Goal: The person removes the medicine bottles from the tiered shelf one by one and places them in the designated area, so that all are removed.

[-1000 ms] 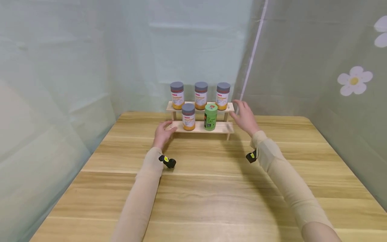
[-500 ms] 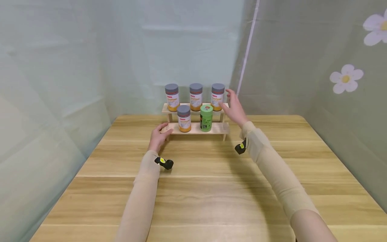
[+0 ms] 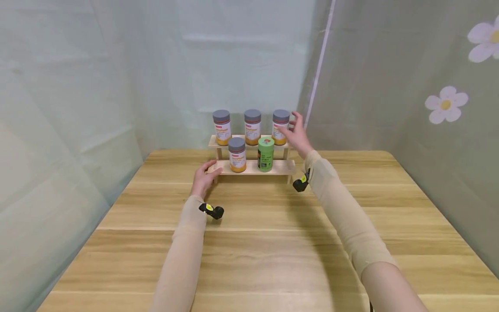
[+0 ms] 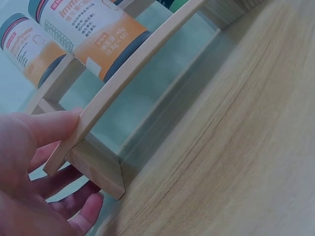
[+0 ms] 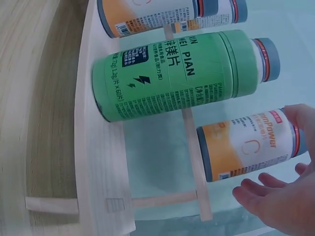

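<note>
Grey-lidded jars (image 3: 252,128), four in all, stand with one green canister (image 3: 266,156) on a two-step wooden rack (image 3: 283,167) at the centre of the head view: three jars on the upper step, one beside the canister on the lower. A wood-grain table (image 3: 249,251) fills the lower frame, pale creased cloth (image 3: 241,65) hangs behind, and two white flowers (image 3: 446,105) (one cut by the edge) mark the upper right. Right of centre, the right hand (image 3: 298,136) is parted about the rightmost upper jar (image 3: 277,135), thumb in front. In the left wrist view, lower left, the left hand (image 4: 29,167) pinches the end of the rack's flat lower board, thumb above, fingers curled underneath; two cylindrical jars with orange-and-white printed labels fill the upper left. In the right wrist view, the smooth canister spans the centre, the rightmost jar lies right of it, and the right hand's loosely bent fingers (image 5: 251,192) are spread clear of its side; whether the thumb touches it, I cannot tell.
</note>
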A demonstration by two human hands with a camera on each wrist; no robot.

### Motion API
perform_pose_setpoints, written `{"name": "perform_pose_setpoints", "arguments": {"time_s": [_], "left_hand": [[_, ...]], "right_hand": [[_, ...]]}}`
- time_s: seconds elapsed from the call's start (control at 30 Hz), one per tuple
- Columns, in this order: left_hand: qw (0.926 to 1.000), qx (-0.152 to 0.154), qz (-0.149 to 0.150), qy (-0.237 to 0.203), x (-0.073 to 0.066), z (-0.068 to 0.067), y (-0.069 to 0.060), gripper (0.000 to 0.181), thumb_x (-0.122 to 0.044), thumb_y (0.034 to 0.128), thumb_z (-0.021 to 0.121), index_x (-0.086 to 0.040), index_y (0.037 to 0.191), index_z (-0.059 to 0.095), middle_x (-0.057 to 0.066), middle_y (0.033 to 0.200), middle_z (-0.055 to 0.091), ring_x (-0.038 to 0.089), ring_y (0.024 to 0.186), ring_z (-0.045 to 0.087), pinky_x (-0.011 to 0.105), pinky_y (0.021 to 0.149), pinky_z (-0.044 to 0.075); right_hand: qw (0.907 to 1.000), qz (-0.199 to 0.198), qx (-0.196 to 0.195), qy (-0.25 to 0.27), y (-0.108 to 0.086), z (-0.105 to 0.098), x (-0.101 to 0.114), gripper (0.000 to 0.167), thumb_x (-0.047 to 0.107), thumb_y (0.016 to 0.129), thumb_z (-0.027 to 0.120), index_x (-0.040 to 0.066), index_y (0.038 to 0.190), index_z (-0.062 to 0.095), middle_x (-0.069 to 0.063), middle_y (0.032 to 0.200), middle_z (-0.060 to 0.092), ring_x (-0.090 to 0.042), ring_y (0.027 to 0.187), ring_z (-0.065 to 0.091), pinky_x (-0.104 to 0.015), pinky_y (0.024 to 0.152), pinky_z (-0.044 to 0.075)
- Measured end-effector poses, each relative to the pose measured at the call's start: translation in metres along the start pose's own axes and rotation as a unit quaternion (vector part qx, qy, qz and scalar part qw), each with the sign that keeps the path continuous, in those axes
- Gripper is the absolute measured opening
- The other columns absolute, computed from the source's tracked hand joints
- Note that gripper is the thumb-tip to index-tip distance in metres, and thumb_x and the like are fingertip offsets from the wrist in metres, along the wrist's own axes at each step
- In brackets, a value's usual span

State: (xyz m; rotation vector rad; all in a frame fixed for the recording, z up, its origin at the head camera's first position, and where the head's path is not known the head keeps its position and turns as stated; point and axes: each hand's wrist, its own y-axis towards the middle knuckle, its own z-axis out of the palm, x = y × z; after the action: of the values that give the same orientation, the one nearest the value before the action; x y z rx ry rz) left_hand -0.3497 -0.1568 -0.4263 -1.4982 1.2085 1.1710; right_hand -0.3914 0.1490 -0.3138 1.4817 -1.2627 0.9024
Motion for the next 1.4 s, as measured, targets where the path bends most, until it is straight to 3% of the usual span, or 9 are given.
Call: {"name": "perform_pose_setpoints", "arguments": {"time_s": [0.23, 0.53, 0.93, 1.2, 1.4], "left_hand": [[0.9998, 0.013, 0.016, 0.004, -0.003, 0.009, 0.0, 0.053, -0.018, 0.0924, 0.066, -0.009, 0.142, 0.048, 0.01, 0.158, 0.032, 0.026, 0.148, 0.022, 0.041, 0.121, 0.019], [0.9999, 0.012, 0.009, 0.006, -0.002, 0.012, 0.0, 0.053, -0.02, 0.0921, 0.066, -0.012, 0.142, 0.049, 0.007, 0.158, 0.033, 0.026, 0.148, 0.022, 0.04, 0.121, 0.019], [0.9999, 0.007, 0.011, 0.002, -0.002, 0.012, -0.003, 0.052, -0.02, 0.0917, 0.067, -0.012, 0.141, 0.05, 0.006, 0.158, 0.034, 0.027, 0.149, 0.022, 0.04, 0.122, 0.018], [0.9999, 0.009, 0.008, -0.003, -0.001, 0.013, -0.002, 0.052, -0.02, 0.0912, 0.068, -0.012, 0.14, 0.052, 0.006, 0.158, 0.034, 0.026, 0.149, 0.021, 0.039, 0.122, 0.017], [1.0, 0.007, 0.004, -0.003, -0.001, 0.011, -0.002, 0.052, -0.021, 0.0913, 0.068, -0.013, 0.14, 0.052, 0.005, 0.158, 0.033, 0.026, 0.149, 0.021, 0.04, 0.122, 0.017]], "right_hand": [[0.9997, -0.015, -0.019, 0.005, 0.008, -0.002, -0.002, 0.076, 0.018, 0.094, 0.061, 0.024, 0.152, 0.013, -0.023, 0.148, 0.036, -0.039, 0.135, 0.042, -0.049, 0.11, 0.038], [0.9989, -0.045, -0.011, -0.006, 0.011, -0.004, -0.009, 0.068, 0.02, 0.097, 0.059, 0.03, 0.152, 0.022, -0.014, 0.151, 0.038, -0.036, 0.134, 0.044, -0.05, 0.109, 0.038], [0.9981, -0.053, 0.002, -0.031, 0.011, -0.01, -0.013, 0.071, 0.019, 0.094, 0.064, 0.029, 0.151, 0.023, -0.016, 0.148, 0.041, -0.039, 0.133, 0.044, -0.055, 0.103, 0.043], [0.9963, -0.056, -0.008, -0.066, 0.011, -0.013, -0.014, 0.072, 0.02, 0.092, 0.066, 0.028, 0.15, 0.025, -0.016, 0.146, 0.044, -0.04, 0.129, 0.048, -0.055, 0.099, 0.046], [0.9965, -0.056, -0.016, -0.059, 0.008, -0.014, -0.01, 0.071, 0.017, 0.09, 0.069, 0.025, 0.148, 0.029, -0.016, 0.145, 0.046, -0.039, 0.127, 0.051, -0.054, 0.099, 0.047]]}}
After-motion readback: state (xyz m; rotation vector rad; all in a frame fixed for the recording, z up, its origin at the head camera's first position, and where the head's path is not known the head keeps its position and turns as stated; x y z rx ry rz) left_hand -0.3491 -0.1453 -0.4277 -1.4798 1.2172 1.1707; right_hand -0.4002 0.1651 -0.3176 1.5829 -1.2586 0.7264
